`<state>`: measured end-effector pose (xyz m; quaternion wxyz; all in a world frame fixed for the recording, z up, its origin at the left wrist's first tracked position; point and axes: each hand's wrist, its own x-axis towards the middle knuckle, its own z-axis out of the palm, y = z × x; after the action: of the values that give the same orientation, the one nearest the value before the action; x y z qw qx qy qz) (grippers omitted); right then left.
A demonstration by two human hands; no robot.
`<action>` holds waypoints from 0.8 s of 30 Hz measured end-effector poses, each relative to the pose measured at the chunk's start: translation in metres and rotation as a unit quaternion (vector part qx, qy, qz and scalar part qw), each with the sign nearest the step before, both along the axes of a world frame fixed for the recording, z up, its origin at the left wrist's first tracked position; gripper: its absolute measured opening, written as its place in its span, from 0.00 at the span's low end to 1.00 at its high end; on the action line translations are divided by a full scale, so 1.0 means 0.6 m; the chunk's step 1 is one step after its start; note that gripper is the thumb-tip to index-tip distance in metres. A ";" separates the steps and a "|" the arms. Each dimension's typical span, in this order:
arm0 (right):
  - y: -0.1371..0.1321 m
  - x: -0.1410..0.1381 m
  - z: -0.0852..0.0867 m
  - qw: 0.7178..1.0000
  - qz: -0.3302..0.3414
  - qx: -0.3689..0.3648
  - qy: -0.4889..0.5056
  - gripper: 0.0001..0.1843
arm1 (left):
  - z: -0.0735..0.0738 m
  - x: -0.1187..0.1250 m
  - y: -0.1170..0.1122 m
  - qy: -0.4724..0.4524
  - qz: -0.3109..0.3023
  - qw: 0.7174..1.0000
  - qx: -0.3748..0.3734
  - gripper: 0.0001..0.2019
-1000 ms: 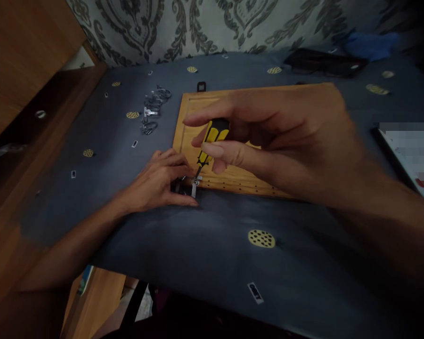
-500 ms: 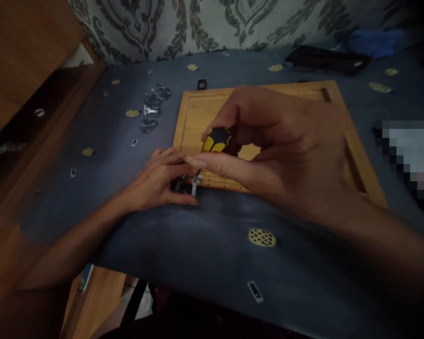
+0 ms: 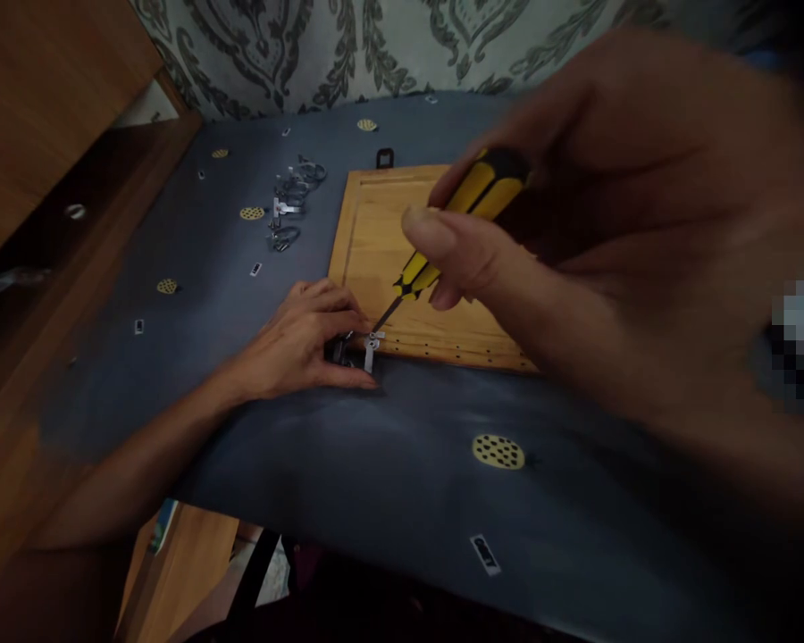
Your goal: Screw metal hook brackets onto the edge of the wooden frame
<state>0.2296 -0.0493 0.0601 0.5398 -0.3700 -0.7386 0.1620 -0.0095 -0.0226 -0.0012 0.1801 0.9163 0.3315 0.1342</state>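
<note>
My right hand [image 3: 616, 232] is closed on a screwdriver [image 3: 473, 201] with a yellow and black handle. The screwdriver slants down to the left, and its thin tip appears to meet a small silver metal fitting [image 3: 371, 348]. That fitting lies at the near left corner of a wooden panel [image 3: 375, 232], which has a row of small dark holes along its near edge. My left hand [image 3: 312, 339] is curled round the fitting, thumb on the near side and fingers on the panel side. Part of the fitting is hidden by these fingers.
Several similar metal fittings [image 3: 288, 207] lie left of the panel on the dark blue patterned tablecloth [image 3: 402, 464]. A small black rectangular piece [image 3: 384, 159] sits behind the panel. Wooden furniture [image 3: 54, 116] borders the left side, with a patterned wall [image 3: 348, 45] behind.
My right hand has risen to the right and come nearer the camera. The screwdriver has tilted, so its shaft now shows. My left hand stays nearly still at the fitting.
</note>
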 end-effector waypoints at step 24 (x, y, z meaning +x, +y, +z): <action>0.012 -0.008 -0.023 0.999 0.003 0.002 -0.035 0.15 | -0.004 -0.001 -0.002 -0.004 0.001 1.000 0.017 0.29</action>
<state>0.2249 -0.0420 0.0465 0.5137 -0.3719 -0.7587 0.1486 -0.0101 -0.0237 -0.0035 0.1654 0.9185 0.3291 0.1435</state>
